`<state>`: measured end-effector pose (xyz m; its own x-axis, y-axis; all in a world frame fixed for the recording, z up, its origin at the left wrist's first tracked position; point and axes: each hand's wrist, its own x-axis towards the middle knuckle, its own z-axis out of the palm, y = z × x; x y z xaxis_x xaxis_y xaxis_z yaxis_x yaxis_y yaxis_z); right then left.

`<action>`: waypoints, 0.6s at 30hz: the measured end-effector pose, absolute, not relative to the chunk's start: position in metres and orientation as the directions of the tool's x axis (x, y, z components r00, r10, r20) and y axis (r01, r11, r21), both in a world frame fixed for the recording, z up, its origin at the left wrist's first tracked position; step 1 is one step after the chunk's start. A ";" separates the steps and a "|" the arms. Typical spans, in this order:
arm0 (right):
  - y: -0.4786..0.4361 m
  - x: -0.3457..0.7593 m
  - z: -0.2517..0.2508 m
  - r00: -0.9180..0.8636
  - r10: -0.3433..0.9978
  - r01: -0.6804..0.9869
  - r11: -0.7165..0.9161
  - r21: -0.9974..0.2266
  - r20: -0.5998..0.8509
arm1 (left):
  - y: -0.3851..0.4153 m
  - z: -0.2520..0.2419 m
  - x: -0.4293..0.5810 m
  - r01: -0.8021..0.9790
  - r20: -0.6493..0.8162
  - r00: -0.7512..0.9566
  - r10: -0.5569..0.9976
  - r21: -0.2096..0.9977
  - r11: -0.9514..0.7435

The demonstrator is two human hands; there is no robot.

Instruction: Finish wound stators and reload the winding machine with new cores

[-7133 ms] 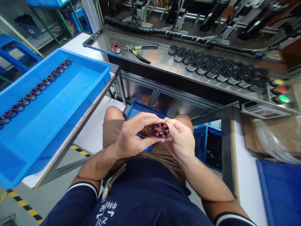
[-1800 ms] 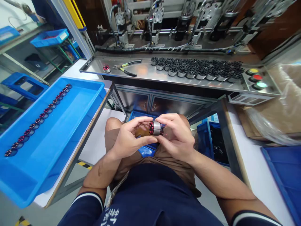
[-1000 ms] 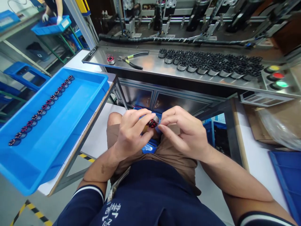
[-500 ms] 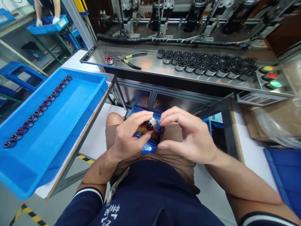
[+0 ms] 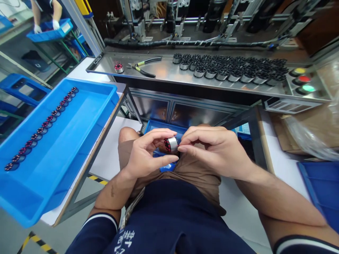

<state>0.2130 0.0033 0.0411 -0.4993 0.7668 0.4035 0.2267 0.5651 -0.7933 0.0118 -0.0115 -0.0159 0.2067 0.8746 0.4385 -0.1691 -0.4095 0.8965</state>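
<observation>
My left hand (image 5: 145,151) holds a motor stator (image 5: 173,144) above my lap, thumb below and fingers above. The stator has a silver metal ring and red copper windings on its left face. At its right side, the thumb and forefinger of my right hand (image 5: 209,148) are pinched together. A thin red wire seems to run from the stator into this pinch, though only a tiny piece shows. Another red-wound stator (image 5: 119,68) stands on the steel shelf, beside cutting pliers (image 5: 144,67) with black and yellow handles.
Many black-topped stators (image 5: 222,74) fill the shelf's right part, near lit buttons (image 5: 305,89). On the left, a blue tray (image 5: 87,106) holds a row of wound stators (image 5: 42,130). A blue bin (image 5: 164,125) sits below my hands. A co-worker's gloved hands (image 5: 55,24) are far left.
My right hand has closed from a loose, spread shape into a pinch at the stator's right side. The stator has turned in my left hand, its windings now facing left.
</observation>
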 end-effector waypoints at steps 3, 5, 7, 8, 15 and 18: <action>0.005 0.217 0.047 -0.524 0.765 0.251 0.559 -0.791 0.375 | -0.010 -0.015 0.013 -0.143 0.474 0.190 0.860 0.880 -0.453; 0.008 0.221 0.051 -0.548 0.759 0.266 0.557 -0.787 0.352 | -0.010 -0.015 0.014 -0.101 0.500 0.184 0.846 0.866 -0.490; 0.011 0.224 0.053 -0.563 0.760 0.281 0.545 -0.790 0.324 | -0.011 -0.014 0.015 -0.060 0.528 0.195 0.827 0.848 -0.527; 0.012 0.225 0.054 -0.563 0.767 0.289 0.532 -0.796 0.308 | -0.011 -0.014 0.015 -0.039 0.553 0.199 0.809 0.829 -0.558; 0.027 0.219 0.054 -0.574 0.810 0.242 0.306 -0.921 0.118 | -0.006 -0.012 0.006 0.111 0.668 0.170 0.725 0.718 -0.687; 0.071 0.208 0.062 -0.451 0.843 0.253 0.437 -0.863 0.294 | -0.001 -0.012 -0.007 0.025 0.621 0.070 0.781 0.781 -0.624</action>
